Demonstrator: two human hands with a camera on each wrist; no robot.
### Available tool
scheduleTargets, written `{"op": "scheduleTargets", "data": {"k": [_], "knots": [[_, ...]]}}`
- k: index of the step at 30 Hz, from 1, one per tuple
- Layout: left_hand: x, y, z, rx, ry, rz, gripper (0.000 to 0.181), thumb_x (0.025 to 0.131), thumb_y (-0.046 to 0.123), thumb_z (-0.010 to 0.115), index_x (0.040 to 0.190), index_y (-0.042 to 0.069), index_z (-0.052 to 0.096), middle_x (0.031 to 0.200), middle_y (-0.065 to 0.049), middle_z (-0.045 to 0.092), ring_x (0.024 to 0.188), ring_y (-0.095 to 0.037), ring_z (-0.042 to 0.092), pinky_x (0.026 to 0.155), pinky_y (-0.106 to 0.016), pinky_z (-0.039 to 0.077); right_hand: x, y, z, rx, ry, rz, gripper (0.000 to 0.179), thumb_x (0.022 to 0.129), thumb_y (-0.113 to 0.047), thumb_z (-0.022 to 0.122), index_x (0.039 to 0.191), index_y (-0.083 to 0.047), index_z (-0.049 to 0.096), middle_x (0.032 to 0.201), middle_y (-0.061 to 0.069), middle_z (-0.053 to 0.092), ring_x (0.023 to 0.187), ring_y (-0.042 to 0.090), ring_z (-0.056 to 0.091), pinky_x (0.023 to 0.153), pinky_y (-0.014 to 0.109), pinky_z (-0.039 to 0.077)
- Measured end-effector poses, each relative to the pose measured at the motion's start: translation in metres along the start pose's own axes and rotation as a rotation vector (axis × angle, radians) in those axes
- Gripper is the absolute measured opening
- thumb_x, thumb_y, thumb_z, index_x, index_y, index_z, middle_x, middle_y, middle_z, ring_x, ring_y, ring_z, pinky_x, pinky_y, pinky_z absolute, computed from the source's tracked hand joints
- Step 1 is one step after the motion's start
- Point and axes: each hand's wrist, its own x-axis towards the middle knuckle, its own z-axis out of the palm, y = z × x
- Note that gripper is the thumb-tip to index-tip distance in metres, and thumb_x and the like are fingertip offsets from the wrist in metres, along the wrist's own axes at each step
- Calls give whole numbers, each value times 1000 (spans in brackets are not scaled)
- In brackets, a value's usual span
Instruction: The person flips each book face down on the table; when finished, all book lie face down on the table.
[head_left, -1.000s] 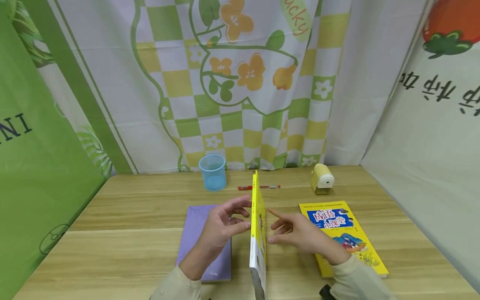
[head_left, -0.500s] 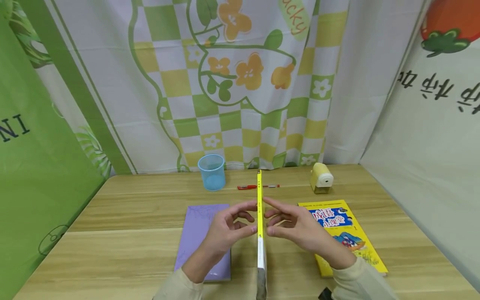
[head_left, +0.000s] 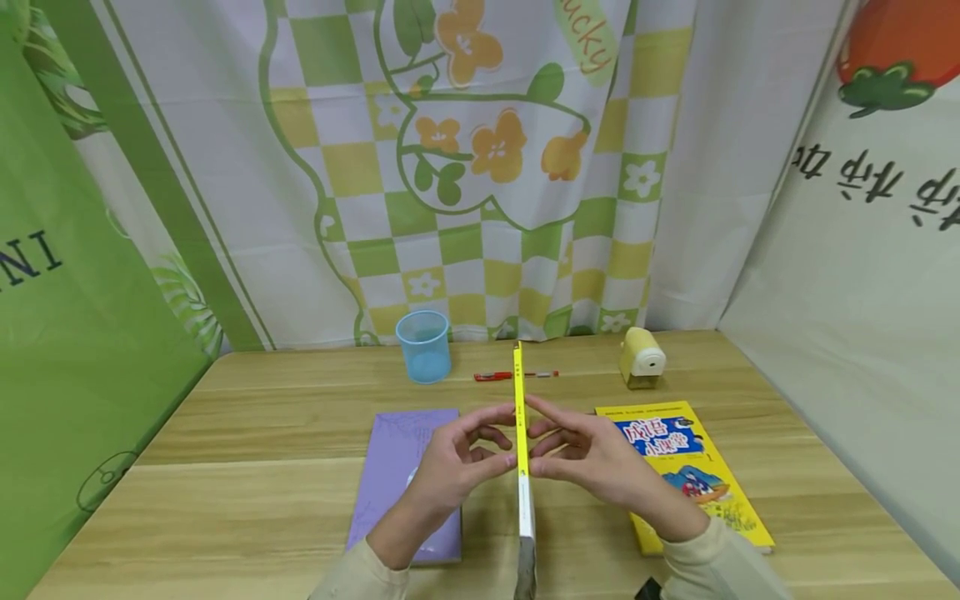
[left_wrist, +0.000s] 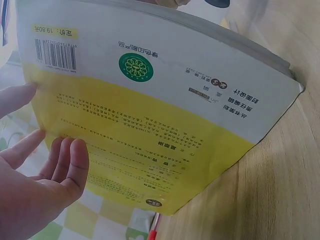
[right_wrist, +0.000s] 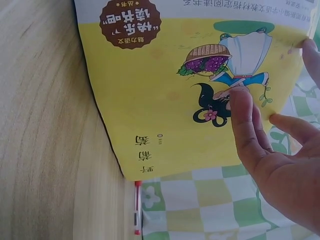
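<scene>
A thin yellow-and-white book [head_left: 522,450] stands on edge at the middle of the table, its spine turned up toward me. My left hand [head_left: 457,458] touches it from the left near the spine, with thumb and fingertips at the back cover. From the other side my right hand [head_left: 592,458] does the same at the front cover, so the book is held between both hands. The back cover [left_wrist: 150,130] with a barcode fills the left wrist view. A drawn figure and a grape basket mark the front cover [right_wrist: 170,110]. The remaining fingers of each hand are bent.
A purple book [head_left: 390,467] lies flat at left, and another yellow book [head_left: 720,492] lies flat at right. Behind stand a blue cup [head_left: 424,350] and a yellow pencil sharpener [head_left: 642,358]. A red pen [head_left: 491,377] lies behind the held book. Curtains surround the table [head_left: 225,467].
The upright book has shifted slightly right and straightened, now showing mostly its spine. My right hand has come in against its cover; the left hand has moved right with it.
</scene>
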Motion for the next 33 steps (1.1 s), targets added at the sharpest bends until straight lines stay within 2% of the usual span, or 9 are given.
{"op": "scheduleTargets", "data": {"k": [11, 17, 22, 28, 30, 33], "knots": [[0, -1, -1, 5, -12, 8, 55, 90, 2, 72, 141, -6, 51, 132, -21, 57, 101, -13, 59, 83, -22, 54, -1, -3, 1, -12, 14, 10, 72, 92, -21, 75, 153, -3, 41, 123, 26, 62, 104, 33, 68, 84, 28, 60], [1, -8, -2, 16, -34, -6, 57, 89, 2, 72, 141, -7, 51, 129, -19, 59, 99, -12, 60, 81, -21, 54, -3, -7, -2, 7, 27, 25, 84, 90, -22, 77, 159, -11, 31, 126, 27, 58, 106, 33, 67, 85, 26, 59], [3, -21, -3, 93, -57, -101, 59, 88, 6, 75, 142, -1, 53, 130, -23, 58, 98, -16, 59, 80, -23, 53, -5, -14, -6, -26, 43, 54, 84, 91, -24, 75, 160, -18, 28, 130, 25, 57, 109, 29, 66, 86, 25, 58], [4, -36, -1, 253, -92, -247, 59, 87, 18, 78, 142, 11, 57, 129, -17, 61, 101, -20, 61, 82, -30, 53, -9, -21, -15, -185, 36, 118, 80, 92, -33, 74, 159, -20, 33, 128, 18, 59, 101, 18, 68, 87, 28, 58], [4, -39, 0, 268, -106, -283, 59, 88, 20, 79, 142, 12, 57, 128, -16, 62, 102, -21, 62, 81, -33, 56, -10, -23, -18, -229, 22, 134, 79, 91, -36, 74, 158, -20, 35, 128, 16, 60, 99, 16, 68, 88, 30, 57], [2, -42, 3, 259, -119, -326, 60, 88, 18, 78, 143, 11, 55, 127, -18, 61, 103, -23, 63, 77, -37, 59, -13, -27, -25, -236, 2, 164, 79, 90, -36, 76, 157, -18, 37, 131, 18, 59, 99, 18, 69, 90, 34, 57]]}}
